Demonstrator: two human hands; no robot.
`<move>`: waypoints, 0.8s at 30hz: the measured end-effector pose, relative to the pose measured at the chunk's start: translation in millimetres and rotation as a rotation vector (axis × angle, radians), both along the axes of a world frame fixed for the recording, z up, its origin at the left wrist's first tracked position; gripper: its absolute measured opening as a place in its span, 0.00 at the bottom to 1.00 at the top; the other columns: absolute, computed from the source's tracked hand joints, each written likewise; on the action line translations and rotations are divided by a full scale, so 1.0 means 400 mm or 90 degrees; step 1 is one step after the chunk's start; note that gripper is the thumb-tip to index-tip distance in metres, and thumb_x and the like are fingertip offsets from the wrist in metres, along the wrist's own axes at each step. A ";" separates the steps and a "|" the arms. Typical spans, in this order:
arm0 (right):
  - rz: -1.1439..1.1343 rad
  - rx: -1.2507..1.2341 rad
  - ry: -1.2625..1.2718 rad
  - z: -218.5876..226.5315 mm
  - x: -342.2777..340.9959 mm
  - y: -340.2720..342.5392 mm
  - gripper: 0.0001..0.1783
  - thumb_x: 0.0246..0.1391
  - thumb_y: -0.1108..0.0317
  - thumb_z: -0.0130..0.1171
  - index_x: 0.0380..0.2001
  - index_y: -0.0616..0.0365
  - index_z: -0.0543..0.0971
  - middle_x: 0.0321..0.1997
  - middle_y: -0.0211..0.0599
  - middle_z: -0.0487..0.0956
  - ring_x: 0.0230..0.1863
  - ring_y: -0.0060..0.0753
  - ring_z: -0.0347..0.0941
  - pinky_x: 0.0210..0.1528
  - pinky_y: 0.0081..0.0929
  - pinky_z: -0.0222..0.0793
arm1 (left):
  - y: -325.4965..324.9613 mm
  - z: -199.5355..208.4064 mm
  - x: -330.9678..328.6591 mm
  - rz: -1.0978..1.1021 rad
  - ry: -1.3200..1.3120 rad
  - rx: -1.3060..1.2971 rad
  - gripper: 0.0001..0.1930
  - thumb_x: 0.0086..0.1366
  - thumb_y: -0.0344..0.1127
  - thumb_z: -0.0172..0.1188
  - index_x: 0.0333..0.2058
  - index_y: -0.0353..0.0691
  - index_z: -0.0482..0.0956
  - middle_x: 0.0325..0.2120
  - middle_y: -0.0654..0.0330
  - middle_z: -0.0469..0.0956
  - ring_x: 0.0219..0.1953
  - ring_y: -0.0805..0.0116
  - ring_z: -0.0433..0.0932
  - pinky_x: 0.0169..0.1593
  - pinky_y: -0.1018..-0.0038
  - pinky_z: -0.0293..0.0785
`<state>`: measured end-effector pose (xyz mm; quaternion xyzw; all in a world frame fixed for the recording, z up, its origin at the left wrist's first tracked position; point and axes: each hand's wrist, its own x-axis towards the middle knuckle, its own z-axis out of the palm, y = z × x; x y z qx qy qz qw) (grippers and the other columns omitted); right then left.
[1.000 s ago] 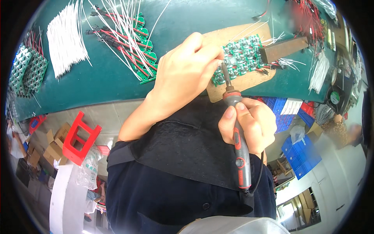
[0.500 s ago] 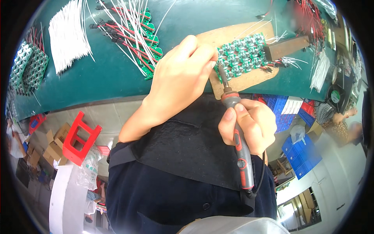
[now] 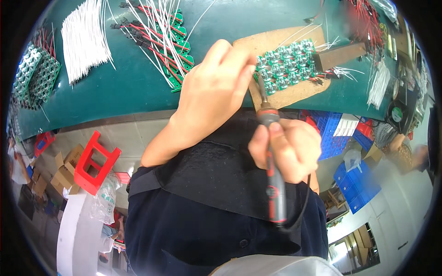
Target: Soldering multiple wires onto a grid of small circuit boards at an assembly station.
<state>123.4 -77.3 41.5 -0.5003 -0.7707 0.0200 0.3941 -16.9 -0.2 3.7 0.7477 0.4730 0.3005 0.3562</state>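
In my right hand [image 3: 294, 149] is a grey and red soldering iron [image 3: 277, 193], its handle gripped between thumb and fingers. The metal tip points away from me, at the left end of a green circuit board panel [image 3: 287, 66] with rows of clear, lens-like parts. My left hand [image 3: 216, 87] is closed in a pinch beside that same end, close to the iron's tip. Whatever its fingertips hold is hidden. Under the panel lies a tan backing board [image 3: 251, 42]. A dark rectangular bar [image 3: 340, 56] rests over the panel's right end.
On the green table [image 3: 138, 99], left of my hands, lie green boards with red and white wires [image 3: 177, 55], a bundle of white wires [image 3: 85, 41] and more panels [image 3: 43, 76]. Red wires [image 3: 363, 23] are at the far right. A red stool [image 3: 94, 163] stands below the table.
My right hand has shifted slightly left, and the soldering iron's rear end has swung left, so the iron stands more upright in view. My left hand stays at the panel's left end.
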 end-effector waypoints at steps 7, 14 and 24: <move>-0.059 -0.271 0.371 0.027 0.101 -0.003 0.07 0.47 0.78 0.61 0.29 0.64 0.74 0.23 0.37 0.70 0.24 0.30 0.73 0.27 0.24 0.67 | -0.002 -0.004 -0.025 0.000 -0.005 0.020 0.06 0.56 0.26 0.60 0.32 0.41 0.73 0.29 0.59 0.70 0.26 0.59 0.75 0.29 0.67 0.72; -0.062 -0.323 0.429 -0.014 0.132 0.017 0.07 0.45 0.80 0.61 0.30 0.65 0.76 0.24 0.33 0.70 0.27 0.28 0.72 0.32 0.23 0.67 | -0.003 -0.022 -0.004 0.001 0.027 0.038 0.05 0.55 0.25 0.63 0.30 0.38 0.77 0.24 0.64 0.70 0.23 0.73 0.69 0.27 0.75 0.68; 0.016 -0.291 0.387 -0.017 0.137 0.024 0.06 0.44 0.82 0.60 0.27 0.65 0.74 0.24 0.38 0.73 0.25 0.30 0.72 0.29 0.26 0.69 | 0.003 -0.005 0.012 0.005 0.053 0.011 0.04 0.57 0.28 0.61 0.29 0.40 0.74 0.26 0.60 0.70 0.23 0.60 0.75 0.26 0.68 0.70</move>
